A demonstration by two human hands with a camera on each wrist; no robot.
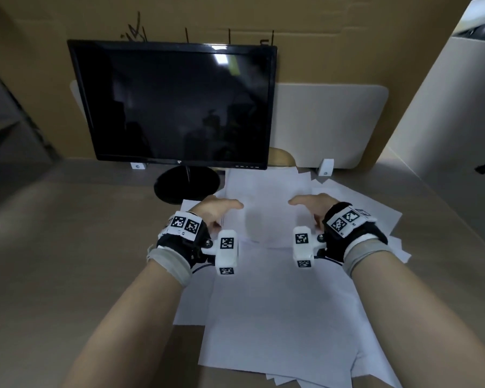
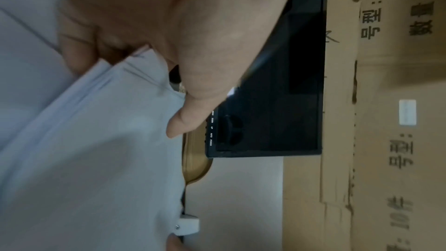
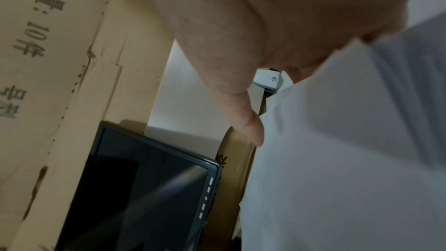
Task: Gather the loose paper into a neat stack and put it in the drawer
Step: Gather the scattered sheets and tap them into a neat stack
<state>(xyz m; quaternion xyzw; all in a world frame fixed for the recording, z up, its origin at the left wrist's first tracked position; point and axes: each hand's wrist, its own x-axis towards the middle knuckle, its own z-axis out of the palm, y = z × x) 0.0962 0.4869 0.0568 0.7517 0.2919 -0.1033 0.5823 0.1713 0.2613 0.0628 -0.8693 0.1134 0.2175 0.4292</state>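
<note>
Both hands are on the same small bunch of sheets (image 1: 266, 208), one at each side edge. The left hand (image 1: 216, 210) has its thumb lying across the top of the paper and its fingers tucked under the edge, so it's pinching that side; the left wrist view shows the edges of several sheets fanned out right where the fingers (image 2: 77, 54) go under. The right hand (image 1: 311, 205) mirrors it on the other edge, thumb (image 3: 251, 125) flat on top, and its fingers look curled under the sheet too, though that view is mostly palm and blurry paper. The held bunch sits between the two thumbs, tilted up a bit toward the far side. Underneath and on the near side of the grip, the rest of the loose paper (image 1: 280, 317) is spread out messily over the desk (image 1: 67, 247), with some corners sticking out past the right wrist. Just beyond the left hand is the round base of a dark monitor (image 1: 177, 105), and a white divider panel (image 1: 328, 121) stands past the right hand. Can't see any drawer in these views.
</note>
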